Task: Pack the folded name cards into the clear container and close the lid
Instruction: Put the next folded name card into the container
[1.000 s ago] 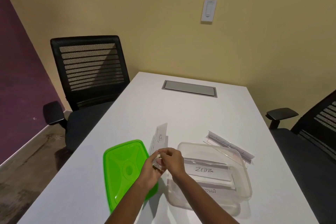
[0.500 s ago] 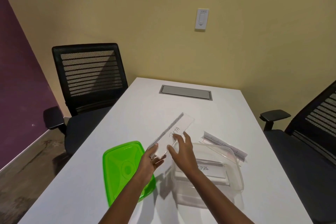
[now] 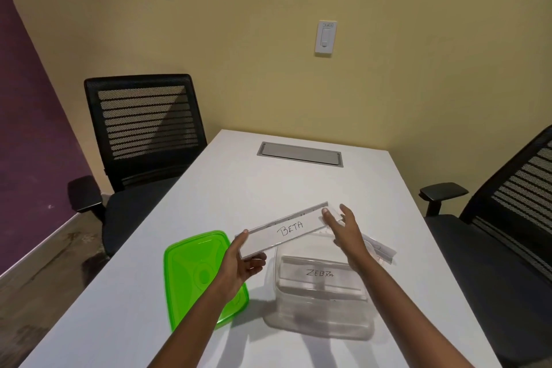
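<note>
A long folded name card marked "BETA" (image 3: pixel 291 230) hangs in the air above the far rim of the clear container (image 3: pixel 321 323). My left hand (image 3: pixel 242 263) grips its near left end and my right hand (image 3: pixel 343 230) holds its far right end. Inside the container lies a card marked "ZEBRA" (image 3: pixel 319 273), with more cards under it. The green lid (image 3: pixel 194 275) lies flat on the table, left of the container. Another folded card (image 3: pixel 380 249) rests on the table beyond the container, partly hidden by my right arm.
The white table (image 3: pixel 239 188) has a grey cable hatch (image 3: pixel 300 154) at its far end. Black mesh chairs stand at the left (image 3: pixel 143 134) and at the right (image 3: pixel 507 203). A yellow wall with a switch plate (image 3: pixel 325 36) closes the back.
The "BETA" card has been turned from upright to level and carried to the right over the container. My right hand slid from its near end to its far end.
</note>
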### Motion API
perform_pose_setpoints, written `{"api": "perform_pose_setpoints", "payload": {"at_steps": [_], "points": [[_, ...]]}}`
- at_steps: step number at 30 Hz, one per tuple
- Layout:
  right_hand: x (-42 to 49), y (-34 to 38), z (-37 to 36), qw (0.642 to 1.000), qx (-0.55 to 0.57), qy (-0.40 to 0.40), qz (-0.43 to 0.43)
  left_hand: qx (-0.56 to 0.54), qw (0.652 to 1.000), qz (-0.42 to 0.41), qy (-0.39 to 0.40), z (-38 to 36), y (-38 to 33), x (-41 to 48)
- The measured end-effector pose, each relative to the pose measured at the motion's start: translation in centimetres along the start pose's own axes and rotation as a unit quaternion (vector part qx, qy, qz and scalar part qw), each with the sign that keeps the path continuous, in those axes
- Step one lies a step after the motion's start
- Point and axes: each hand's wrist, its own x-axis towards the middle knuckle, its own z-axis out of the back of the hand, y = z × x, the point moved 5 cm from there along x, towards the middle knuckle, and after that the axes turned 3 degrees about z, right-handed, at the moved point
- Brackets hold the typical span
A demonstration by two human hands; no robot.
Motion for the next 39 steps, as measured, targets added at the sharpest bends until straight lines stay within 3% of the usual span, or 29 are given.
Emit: {"api": "perform_pose_setpoints", "payload": {"at_steps": [5,13,22,24,27,31,33,39], "points": [[0.0,-2.0,0.8,0.985,0.092,0.11,-0.101,0.013,1.0,0.022,0.005,-1.0,0.5,-0.1],[-0.6,-3.0,3.0,0.983,0.107,0.089,-0.118,0.047,0.992,0.109,-0.038,-2.4,1.1,0.4],[-0.2,-4.6,7.5,0.982,0.132,0.051,-0.129,0.136,0.98,0.089,0.114,-5.7,1.1,1.7],[-0.1,-4.7,8.3,0.983,0.121,0.071,-0.115,0.245,0.961,0.048,0.123,-5.9,0.8,2.2],[0.1,-4.2,9.1,0.989,0.092,0.09,-0.079,0.422,0.899,-0.007,0.113,-6.6,0.5,2.7],[0.9,-4.1,10.0,0.99,0.113,0.077,-0.04,0.439,0.894,-0.005,0.091,-7.9,0.6,3.6],[1.2,-4.2,10.1,0.989,0.105,0.092,-0.037,0.483,0.871,-0.001,0.087,-8.3,0.8,4.1],[2.5,-5.4,10.0,0.977,-0.155,0.147,-0.013,0.623,0.781,-0.044,0.028,-8.9,1.1,5.9]]}}
